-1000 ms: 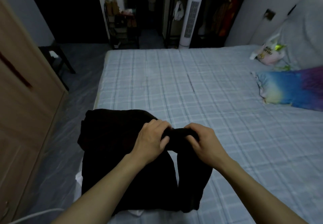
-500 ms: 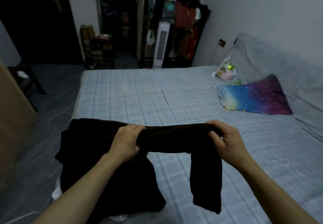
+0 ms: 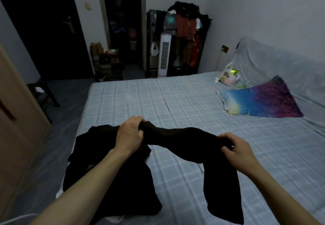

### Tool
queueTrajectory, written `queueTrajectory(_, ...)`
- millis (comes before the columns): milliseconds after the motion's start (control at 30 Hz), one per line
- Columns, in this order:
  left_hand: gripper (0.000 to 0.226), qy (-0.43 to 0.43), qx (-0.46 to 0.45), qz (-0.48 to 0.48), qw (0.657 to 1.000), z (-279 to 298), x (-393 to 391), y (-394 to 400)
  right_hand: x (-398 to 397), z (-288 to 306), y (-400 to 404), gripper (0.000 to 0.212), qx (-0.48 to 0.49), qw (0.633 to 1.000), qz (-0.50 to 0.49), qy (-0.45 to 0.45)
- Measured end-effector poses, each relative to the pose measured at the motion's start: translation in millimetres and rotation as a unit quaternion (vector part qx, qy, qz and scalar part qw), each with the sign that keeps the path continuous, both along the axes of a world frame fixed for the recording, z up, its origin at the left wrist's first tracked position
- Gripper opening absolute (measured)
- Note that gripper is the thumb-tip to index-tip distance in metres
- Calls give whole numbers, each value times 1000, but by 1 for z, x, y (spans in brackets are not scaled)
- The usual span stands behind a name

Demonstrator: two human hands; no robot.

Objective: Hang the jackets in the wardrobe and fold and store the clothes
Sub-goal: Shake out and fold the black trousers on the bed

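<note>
A black garment [image 3: 112, 177] lies on the near left corner of the bed [image 3: 175, 101]. My left hand [image 3: 129, 136] grips it where a long sleeve-like part begins. My right hand [image 3: 237, 150] grips that same part farther along, so a black span stretches between my hands above the sheet. Its free end [image 3: 223, 189] hangs down below my right hand. A bit of white cloth [image 3: 114, 218] peeks out under the garment's near edge.
A multicoloured pillow [image 3: 260, 100] and a plastic bag [image 3: 228, 77] lie at the bed's right. A wooden wardrobe door [image 3: 15, 119] stands on the left. Beyond the bed are a crowded clothes rack [image 3: 184, 29], a white tower fan [image 3: 164, 56], a shoe shelf [image 3: 107, 64] and a dark stool [image 3: 42, 91].
My hands have drawn apart while holding the black garment, stretching its long part out to the right. My view has tilted up, showing more of the room.
</note>
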State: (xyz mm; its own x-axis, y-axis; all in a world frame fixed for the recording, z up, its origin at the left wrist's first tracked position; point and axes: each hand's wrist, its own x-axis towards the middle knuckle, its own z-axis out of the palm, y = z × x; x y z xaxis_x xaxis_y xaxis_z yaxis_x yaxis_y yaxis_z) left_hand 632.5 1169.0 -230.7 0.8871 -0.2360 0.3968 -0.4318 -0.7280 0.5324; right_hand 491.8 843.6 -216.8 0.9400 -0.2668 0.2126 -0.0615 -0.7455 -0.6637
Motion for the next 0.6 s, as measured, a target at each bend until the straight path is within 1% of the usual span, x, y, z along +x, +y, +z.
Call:
queueTrajectory(33,24,-7,-3,-2,1000,8,-5,-13,0,-3,-6,53,11,999,27,24)
queueTrajectory(100,24,-21,-7,-7,1000,21,-19,-43,-1,-5,-19,62,30,986,111,116)
queueTrajectory(167,27,-33,-4,-21,999,31,-35,-73,-1,-5,-30,82,40,954,184,231)
queueTrajectory(200,28,-39,0,-30,999,36,-44,-90,-1,-6,-35,91,40,942,205,264)
queueTrajectory(233,30,-45,6,-39,998,39,-53,-107,1,-8,-41,96,42,938,211,273)
queueTrajectory(267,31,-52,17,-47,997,41,-62,-122,3,-8,-45,97,60,940,209,264)
queueTrajectory(300,31,-56,29,-53,997,41,-71,-136,6,-6,-48,96,98,943,203,244)
queueTrajectory(367,28,-59,41,-58,996,39,-88,-157,12,-2,-53,88,181,946,183,200)
queueTrajectory(433,25,-55,30,-62,996,37,-102,-171,20,-3,-55,79,216,949,151,174)
queueTrajectory(467,27,-52,23,-68,996,36,-107,-176,24,-5,-55,76,214,949,141,186)
queueTrajectory(500,30,-52,18,-78,995,36,-113,-180,28,-9,-54,79,202,947,139,208)
queueTrajectory(567,35,-55,21,-101,993,35,-124,-187,36,-21,-50,94,184,935,135,270)
queueTrajectory(600,34,-57,26,-111,992,34,-129,-190,39,-23,-47,96,192,922,131,310)
